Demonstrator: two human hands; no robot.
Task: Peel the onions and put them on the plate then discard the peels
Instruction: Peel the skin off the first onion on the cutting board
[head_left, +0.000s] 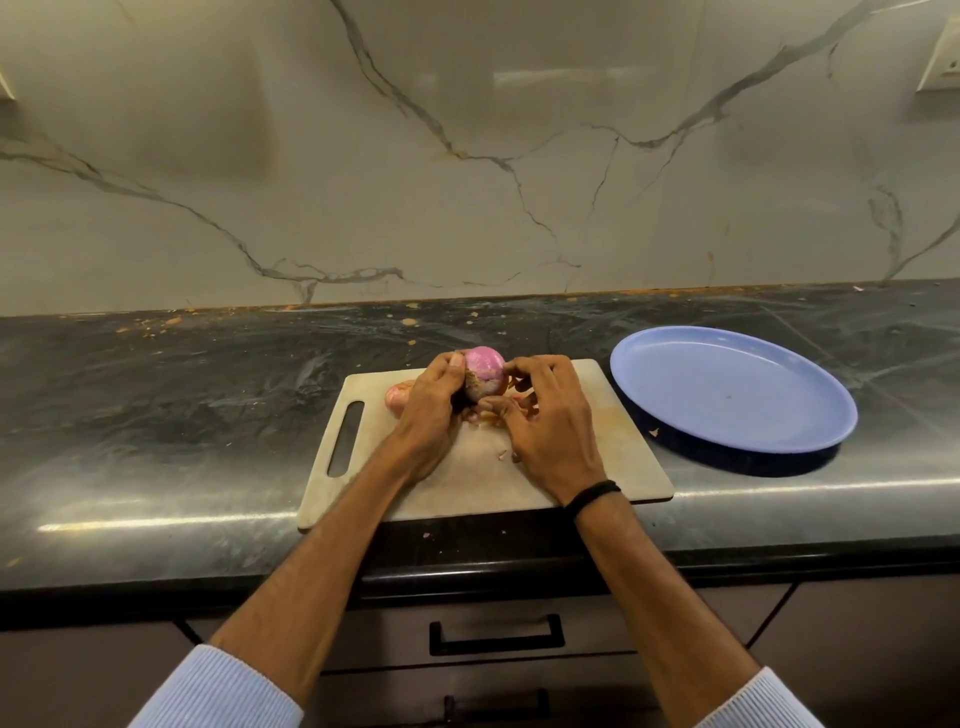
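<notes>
A partly peeled purple onion (483, 370) is held just above the far part of the beige cutting board (613, 457). My left hand (432, 410) grips its left side. My right hand (545, 421) pinches the loose brown skin (511, 387) at its right side. Another onion (399, 399), with its skin on, lies on the board behind my left hand, mostly hidden. Small peel scraps (503, 454) lie on the board by my right hand. The blue plate (727, 384) sits to the right of the board with nothing on it but a small speck.
The board and plate rest on a dark stone counter (156, 395) backed by a marble wall (467, 156). A peel fragment (654, 432) lies at the plate's near-left rim. Drawers with black handles (496, 634) are below the counter edge.
</notes>
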